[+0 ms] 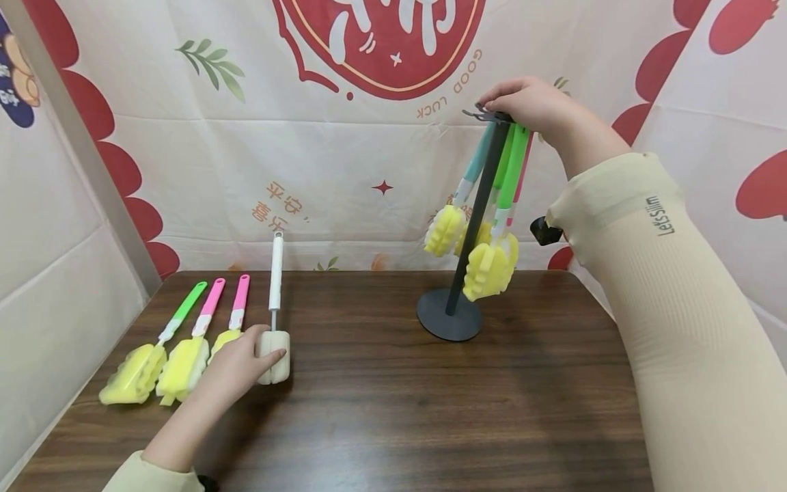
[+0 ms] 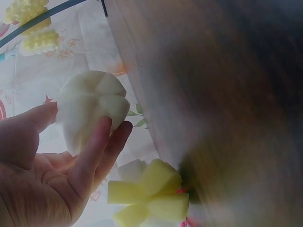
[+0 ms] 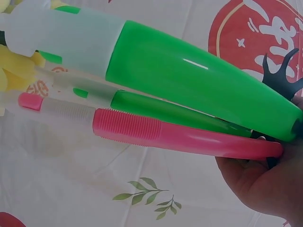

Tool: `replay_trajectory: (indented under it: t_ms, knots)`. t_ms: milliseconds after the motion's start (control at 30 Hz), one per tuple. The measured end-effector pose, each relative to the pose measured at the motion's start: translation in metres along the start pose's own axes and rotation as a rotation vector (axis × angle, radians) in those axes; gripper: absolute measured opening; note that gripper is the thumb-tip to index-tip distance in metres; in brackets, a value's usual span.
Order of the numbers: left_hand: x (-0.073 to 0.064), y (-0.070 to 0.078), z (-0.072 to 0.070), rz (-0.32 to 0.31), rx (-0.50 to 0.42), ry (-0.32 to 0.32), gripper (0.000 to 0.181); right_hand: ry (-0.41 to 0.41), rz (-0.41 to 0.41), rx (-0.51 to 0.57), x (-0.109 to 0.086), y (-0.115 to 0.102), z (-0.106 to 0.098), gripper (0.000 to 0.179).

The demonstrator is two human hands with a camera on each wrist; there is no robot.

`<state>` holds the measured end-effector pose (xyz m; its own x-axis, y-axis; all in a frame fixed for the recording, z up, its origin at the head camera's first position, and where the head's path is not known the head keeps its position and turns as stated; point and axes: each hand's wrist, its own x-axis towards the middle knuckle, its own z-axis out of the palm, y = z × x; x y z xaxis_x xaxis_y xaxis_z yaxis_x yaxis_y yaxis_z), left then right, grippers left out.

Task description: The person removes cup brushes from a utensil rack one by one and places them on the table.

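My left hand [image 1: 238, 367] grips a white sponge bottle brush [image 1: 276, 277] by its sponge head, at the left of the table; its white handle points away from me. In the left wrist view the thumb and fingers curl round the white sponge head [image 2: 92, 106]. At the right, my right hand [image 1: 533, 106] holds the hooked top of a black stand [image 1: 453, 326]. Sponge brushes with teal [image 1: 478, 158], green [image 1: 515, 167] and pink handles hang from it, yellow heads down. The pink handle [image 3: 189, 138] passes close by the right palm, whose fingertips are hidden there.
Left of the white brush, three yellow sponge brushes lie on the brown table [image 1: 356, 410]: one with a green handle [image 1: 192, 301] and two with pink handles [image 1: 213, 297]. A printed cloth [image 1: 332, 150] hangs behind the table's back edge.
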<state>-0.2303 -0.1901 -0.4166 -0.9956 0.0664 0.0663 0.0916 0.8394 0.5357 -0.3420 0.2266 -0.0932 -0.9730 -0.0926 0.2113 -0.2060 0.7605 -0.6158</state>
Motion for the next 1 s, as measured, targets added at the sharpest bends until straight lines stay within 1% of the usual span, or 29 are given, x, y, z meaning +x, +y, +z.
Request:
replay_trajectory:
  t_ms: [233, 500, 733, 833, 1000]
  knots:
    - [-0.002, -0.001, -0.003, -0.029, 0.038, -0.073, 0.063, 0.004, 0.006, -0.007, -0.006, -0.004, 0.0, 0.044]
    - [-0.007, -0.003, -0.006, -0.026, 0.077, -0.114, 0.062, 0.013, 0.018, -0.014, -0.013, -0.007, -0.002, 0.043]
    - [-0.007, -0.003, -0.005, -0.043, 0.05, -0.135, 0.062, 0.015, 0.028, -0.006, -0.011, -0.008, -0.001, 0.043]
    - [-0.005, -0.002, -0.004, -0.036, 0.061, -0.129, 0.061, 0.016, 0.035, -0.008, -0.011, -0.007, 0.0, 0.044]
    - [-0.002, -0.001, -0.002, -0.033, 0.104, -0.128, 0.06, 0.019, 0.042, -0.014, -0.01, -0.007, 0.0, 0.044]
